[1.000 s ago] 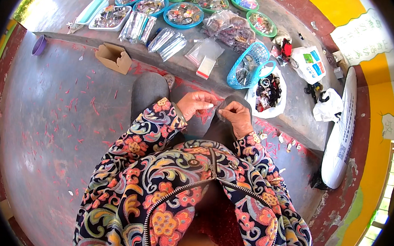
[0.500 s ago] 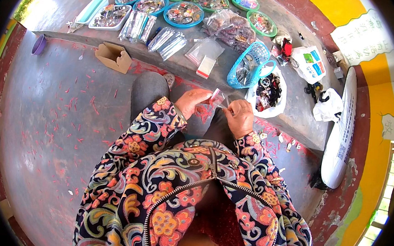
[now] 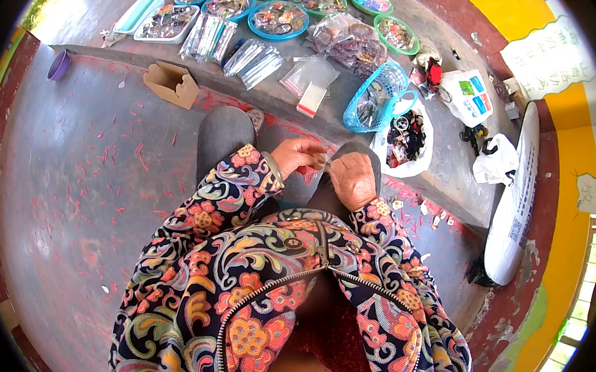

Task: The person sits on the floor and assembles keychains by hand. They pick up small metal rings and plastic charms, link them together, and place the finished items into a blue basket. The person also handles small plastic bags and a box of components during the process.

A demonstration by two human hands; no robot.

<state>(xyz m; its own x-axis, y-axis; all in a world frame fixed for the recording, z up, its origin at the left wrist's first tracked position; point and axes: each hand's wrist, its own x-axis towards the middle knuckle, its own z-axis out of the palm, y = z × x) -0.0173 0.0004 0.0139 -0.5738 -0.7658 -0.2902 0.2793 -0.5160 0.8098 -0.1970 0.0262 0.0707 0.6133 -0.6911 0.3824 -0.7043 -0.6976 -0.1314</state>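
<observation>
Above my lap, my left hand (image 3: 298, 157) has its fingers closed in a pinch on the edge of a small clear plastic bag (image 3: 326, 162). My right hand (image 3: 354, 179) meets it from the other side, its back turned up and its fingertips gathered on the same bag. Little of the bag shows between the hands, and its contents cannot be made out. Just beyond my right hand, a white plastic bag (image 3: 418, 168) full of dark small items stands against a blue plastic basket (image 3: 362, 121).
A raised ledge ahead bears round baskets (image 3: 278, 37) of small packets, bundles of clear-wrapped items (image 3: 252, 64), flat clear bags (image 3: 309, 76) and a red-and-white box (image 3: 311, 100). An open cardboard box (image 3: 171, 86) and a purple bowl (image 3: 59, 65) are on the left. Red scraps litter the floor.
My right hand has rolled so its back faces up, and its fingers have moved left. The hands have drawn closer, and the bag's red-edged part no longer shows.
</observation>
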